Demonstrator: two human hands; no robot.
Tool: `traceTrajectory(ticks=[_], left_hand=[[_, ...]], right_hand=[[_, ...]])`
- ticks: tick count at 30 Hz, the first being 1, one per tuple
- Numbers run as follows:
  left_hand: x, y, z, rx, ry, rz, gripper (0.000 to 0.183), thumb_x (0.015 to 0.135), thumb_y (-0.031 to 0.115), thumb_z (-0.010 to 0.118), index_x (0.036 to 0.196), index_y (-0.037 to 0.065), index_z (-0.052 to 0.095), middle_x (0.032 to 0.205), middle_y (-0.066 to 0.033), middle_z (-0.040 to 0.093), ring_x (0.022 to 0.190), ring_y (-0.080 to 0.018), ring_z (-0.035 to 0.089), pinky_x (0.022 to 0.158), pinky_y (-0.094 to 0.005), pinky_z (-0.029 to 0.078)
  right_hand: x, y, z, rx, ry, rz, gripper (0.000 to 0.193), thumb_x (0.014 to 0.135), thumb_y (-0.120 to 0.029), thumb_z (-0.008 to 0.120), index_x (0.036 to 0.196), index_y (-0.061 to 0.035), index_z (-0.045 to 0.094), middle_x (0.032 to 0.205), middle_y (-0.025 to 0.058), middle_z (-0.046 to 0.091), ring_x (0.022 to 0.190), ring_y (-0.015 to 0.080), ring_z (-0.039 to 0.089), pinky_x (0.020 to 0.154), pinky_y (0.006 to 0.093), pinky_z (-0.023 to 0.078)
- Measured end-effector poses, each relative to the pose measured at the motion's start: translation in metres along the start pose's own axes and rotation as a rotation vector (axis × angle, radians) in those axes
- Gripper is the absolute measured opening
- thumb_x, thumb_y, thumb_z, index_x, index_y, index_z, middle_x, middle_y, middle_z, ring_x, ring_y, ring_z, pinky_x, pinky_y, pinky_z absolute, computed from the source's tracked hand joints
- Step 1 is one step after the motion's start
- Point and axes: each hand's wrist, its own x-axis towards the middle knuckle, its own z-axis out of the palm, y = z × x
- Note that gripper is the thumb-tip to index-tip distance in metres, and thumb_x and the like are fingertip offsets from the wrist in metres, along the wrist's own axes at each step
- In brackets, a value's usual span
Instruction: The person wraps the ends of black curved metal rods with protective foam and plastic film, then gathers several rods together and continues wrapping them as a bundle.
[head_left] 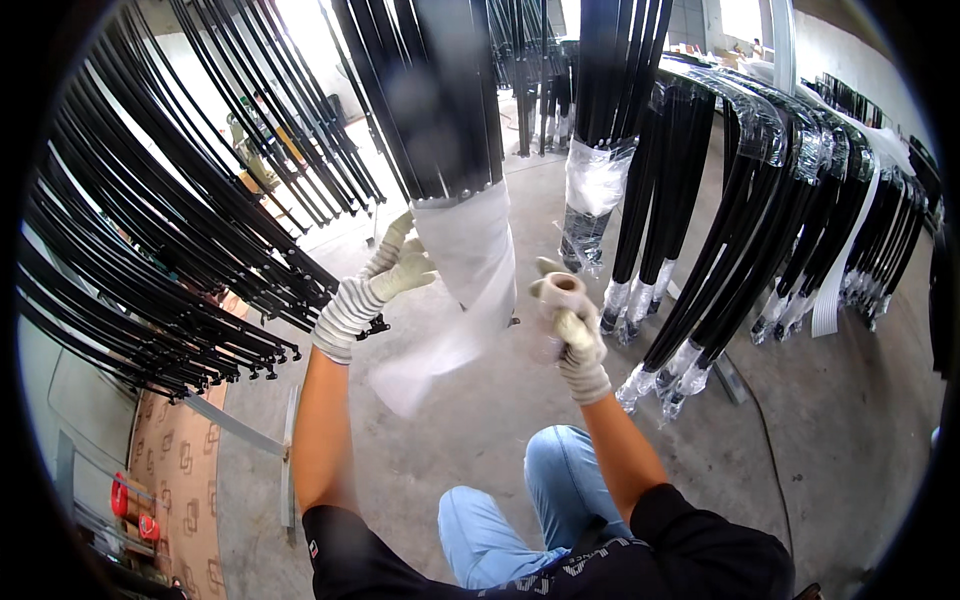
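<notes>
A hanging bundle of black tubes is in front of me, its lower end wrapped in a white, translucent sheet. A loose tail of that sheet sweeps down to the left. My left hand, in a striped white glove, is at the left side of the wrap with fingers apart; whether its fingertips touch the bundle is hard to see. To the right of the wrap, my gloved right hand grips a roll of clear wrapping film by its side, the cardboard core's open end facing up.
Many black tubes hang in rows on the left. Another bundle with a plastic-wrapped end hangs just beyond. Wrapped bundles drape over a rack on the right. A dark cable lies on the concrete floor.
</notes>
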Motion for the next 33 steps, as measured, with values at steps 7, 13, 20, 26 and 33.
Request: traceTrajectory(ticks=[7,13,20,26,33], left_hand=[[0.013,0.01,0.01,0.634,0.211,0.153,0.06,0.067,0.026,0.071,0.117,0.01,0.042,0.109,-0.0113,0.047,0.097,-0.024,0.049,0.085,-0.0364,0.041],[0.003,0.056,0.016,0.957,0.214,0.35,0.026,0.064,0.016,0.07,0.079,0.0,0.058,0.1,-0.0108,0.051,0.079,-0.0166,0.052,0.067,-0.0268,0.043],[-0.02,0.11,0.069,1.043,0.513,0.487,0.016,0.074,0.015,0.063,0.089,0.012,0.059,0.06,-0.0023,0.049,0.049,-0.0129,0.045,0.05,-0.0256,0.038],[-0.032,0.13,0.069,1.673,0.557,0.529,0.017,0.077,0.018,0.06,0.093,0.017,0.061,0.069,-0.0026,0.057,0.055,-0.0153,0.054,0.051,-0.0271,0.042],[-0.022,0.114,0.088,1.569,0.593,0.495,0.013,0.076,0.021,0.06,0.076,0.01,0.054,0.089,-0.0026,0.057,0.068,-0.0168,0.055,0.053,-0.028,0.043]], right_hand=[[-0.009,-0.097,0.047,-0.674,-0.547,-0.314,0.047,0.058,-0.034,0.074,0.092,-0.0067,0.057,0.111,0.0151,0.054,0.09,0.0294,0.059,0.076,0.0308,0.048],[0.028,-0.043,0.032,-0.254,-0.15,-0.052,0.055,0.063,-0.036,0.072,0.104,-0.004,0.055,0.115,0.0102,0.047,0.099,0.0184,0.049,0.082,0.028,0.044],[0.047,0.013,0.001,0.207,-0.228,0.183,0.073,0.064,-0.048,0.068,0.116,-0.0016,0.046,0.115,0.012,0.048,0.103,0.0197,0.048,0.091,0.0326,0.036],[0.057,-0.025,0.052,0.435,-0.286,0.119,0.07,0.065,-0.048,0.067,0.113,-0.0007,0.047,0.121,0.0208,0.043,0.109,0.0283,0.047,0.095,0.04,0.034],[0.058,-0.051,0.071,0.202,-0.39,-0.012,0.071,0.064,-0.048,0.068,0.116,-0.0052,0.045,0.104,0.0107,0.055,0.102,0.0191,0.051,0.087,0.033,0.041]])
